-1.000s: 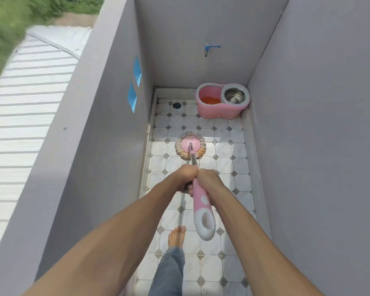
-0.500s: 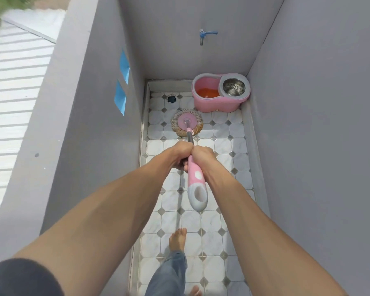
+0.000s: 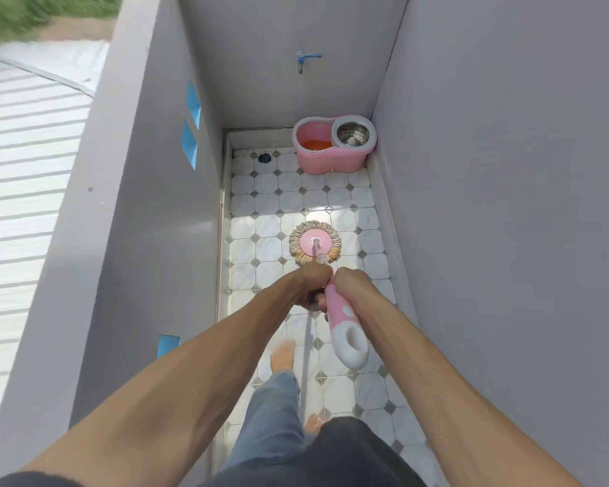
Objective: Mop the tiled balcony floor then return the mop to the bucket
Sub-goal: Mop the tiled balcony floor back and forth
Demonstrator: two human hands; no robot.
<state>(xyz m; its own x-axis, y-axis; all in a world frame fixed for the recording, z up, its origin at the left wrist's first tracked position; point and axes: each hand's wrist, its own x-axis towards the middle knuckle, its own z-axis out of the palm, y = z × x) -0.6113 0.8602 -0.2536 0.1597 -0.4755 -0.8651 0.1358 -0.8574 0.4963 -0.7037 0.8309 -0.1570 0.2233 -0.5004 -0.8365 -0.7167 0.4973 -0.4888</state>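
Observation:
A round mop head with tan strands and a pink disc lies flat on the white tiled floor, mid-balcony. Its pink and white handle runs back toward me. My left hand and my right hand both grip the handle side by side, just above the pink grip. The pink mop bucket, with orange water and a steel spin basket, stands in the far right corner, several tiles beyond the mop head.
Grey walls close in on both sides of the narrow balcony. A floor drain sits in the far left corner. A blue tap juts from the end wall. My bare foot stands on the tiles below the hands.
The mop head went forward toward the bucket, then came back toward me to mid-floor. Both hands kept their grip on the handle.

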